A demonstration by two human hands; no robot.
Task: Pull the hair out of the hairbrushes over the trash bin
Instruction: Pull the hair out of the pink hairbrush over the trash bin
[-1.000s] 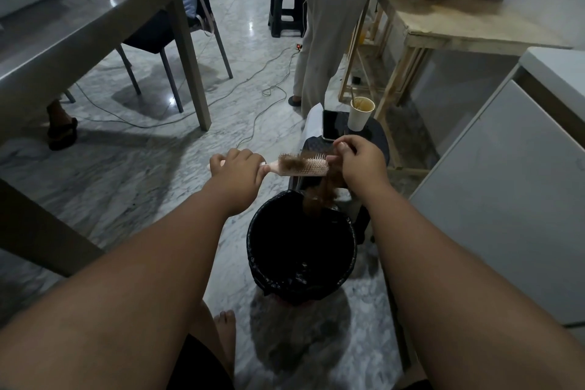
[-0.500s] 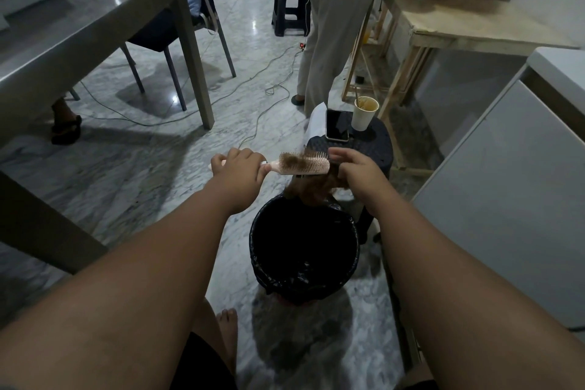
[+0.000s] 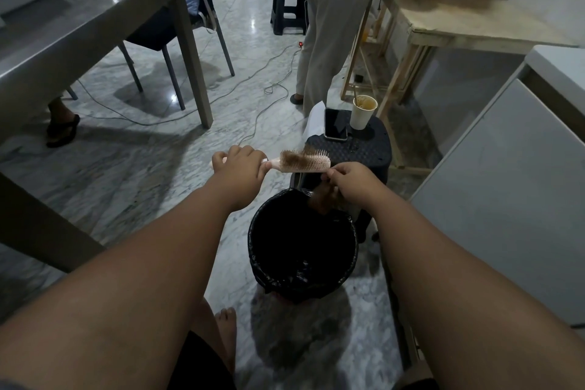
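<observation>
A pink hairbrush (image 3: 311, 164) is held level above the far rim of the trash bin (image 3: 262, 250), bristles up, with a brown wad of hair still on its handle end. My left hand (image 3: 242, 166) is closed around the brush handle. My right hand (image 3: 351, 180) sits just under the brush tip, pinching a clump of brown hair (image 3: 323, 199) that hangs over the bin's black liner.
A black stool (image 3: 364, 152) just behind the bin carries a phone (image 3: 335, 123) and a paper cup (image 3: 363, 112). A person (image 3: 329, 25) stands beyond it at a wooden table (image 3: 459, 25). A grey table (image 3: 79, 28) is on the left, a white cabinet (image 3: 506, 199) on the right, and cables trail across the floor.
My right hand has dropped from the brush tip toward the bin, drawing the pulled hair down with it. The brush and left hand have stayed level.
</observation>
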